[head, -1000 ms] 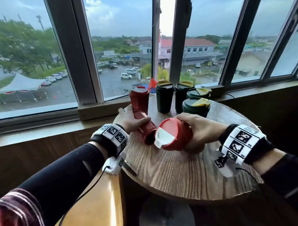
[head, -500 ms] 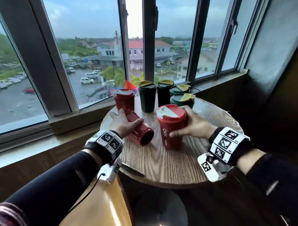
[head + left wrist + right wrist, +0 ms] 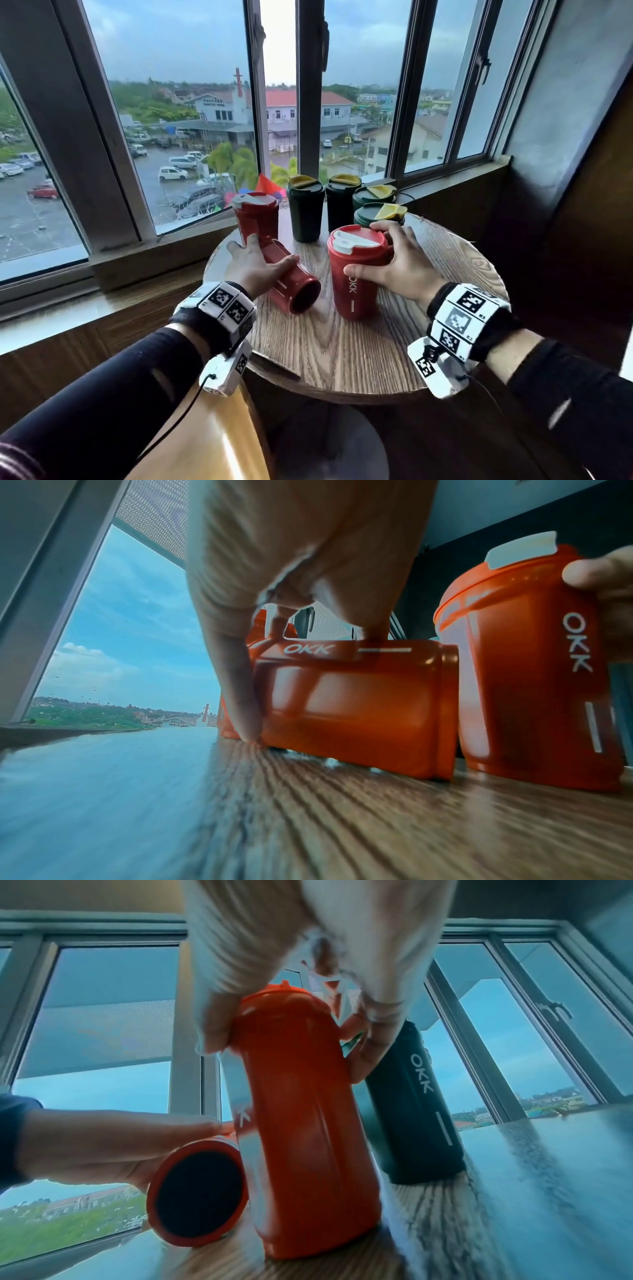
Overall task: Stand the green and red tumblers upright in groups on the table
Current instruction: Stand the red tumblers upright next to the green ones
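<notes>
The right hand has its grip around an upright red tumbler near the middle of the round wooden worktop, thumb on the front wall and fingers behind just below the white-flapped lid. The left hand grips a second red tumbler lying on its side beside it, base toward the near edge, thumb and fingers wrapped over the body. A third red tumbler stands at the far left edge; four green tumblers with yellow flaps stand grouped along the far edge by the window
</notes>
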